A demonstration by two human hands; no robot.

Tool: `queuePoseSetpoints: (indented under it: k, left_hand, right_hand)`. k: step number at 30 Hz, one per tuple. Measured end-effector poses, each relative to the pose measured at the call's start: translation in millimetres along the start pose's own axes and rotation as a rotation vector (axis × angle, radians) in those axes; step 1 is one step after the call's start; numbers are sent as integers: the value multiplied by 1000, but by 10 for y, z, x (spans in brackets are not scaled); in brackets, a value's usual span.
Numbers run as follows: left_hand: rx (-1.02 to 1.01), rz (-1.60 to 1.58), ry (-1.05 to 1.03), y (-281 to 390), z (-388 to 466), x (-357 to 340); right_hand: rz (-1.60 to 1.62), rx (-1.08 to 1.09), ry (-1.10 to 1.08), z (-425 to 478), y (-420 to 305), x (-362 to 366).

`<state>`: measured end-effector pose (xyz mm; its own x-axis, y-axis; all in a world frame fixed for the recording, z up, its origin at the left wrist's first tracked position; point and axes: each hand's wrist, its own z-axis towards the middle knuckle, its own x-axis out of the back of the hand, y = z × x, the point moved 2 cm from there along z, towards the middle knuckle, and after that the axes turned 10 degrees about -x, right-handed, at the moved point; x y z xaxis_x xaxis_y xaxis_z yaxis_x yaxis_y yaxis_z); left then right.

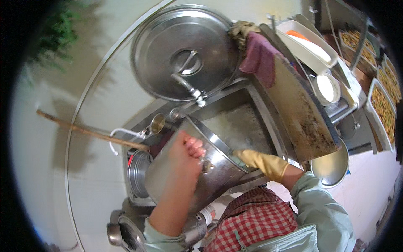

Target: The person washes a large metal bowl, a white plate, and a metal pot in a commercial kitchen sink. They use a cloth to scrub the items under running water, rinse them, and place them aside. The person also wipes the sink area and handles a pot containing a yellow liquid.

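Observation:
A large stainless steel pot [217, 179] lies tilted at the sink's near left edge, its mouth towards the basin. My left hand [189, 148], bare and slightly blurred, is closed on the pot's side handle. My right hand [261, 162] wears a yellow rubber glove and is at the pot's rim, pressing a greenish scrubbing pad or cloth [240, 160] against it; its fingertips are partly hidden. Beyond the pot lies the steel sink basin [252, 126]. The flexible faucet [189, 88] hangs over the far rim of the sink.
A large round steel lid [154, 60] leans on the wall behind. A stained board [299, 126] stands right of the basin, with a pink cloth [259, 56] over it. A wooden stick [91, 132] juts out left. Food trays [382, 110] and a steel bowl [330, 167] are at right.

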<state>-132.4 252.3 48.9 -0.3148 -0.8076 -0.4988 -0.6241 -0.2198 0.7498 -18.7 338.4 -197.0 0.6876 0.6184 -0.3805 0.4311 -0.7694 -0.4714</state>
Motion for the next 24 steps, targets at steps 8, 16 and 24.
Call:
queuePoseSetpoints:
  k: [8, 16, 24]
  left_hand:
    - [-266, 169, 29, 1169, -1134, 975]
    - [-426, 87, 121, 1130, -2024, 2028]
    - [-495, 92, 205, 770, -3068, 2536]
  right_hand:
    - [275, 415, 39, 75, -628, 445]
    - [-776, 406, 241, -948, -281, -54]
    - [-535, 223, -335, -1694, 487, -1673]
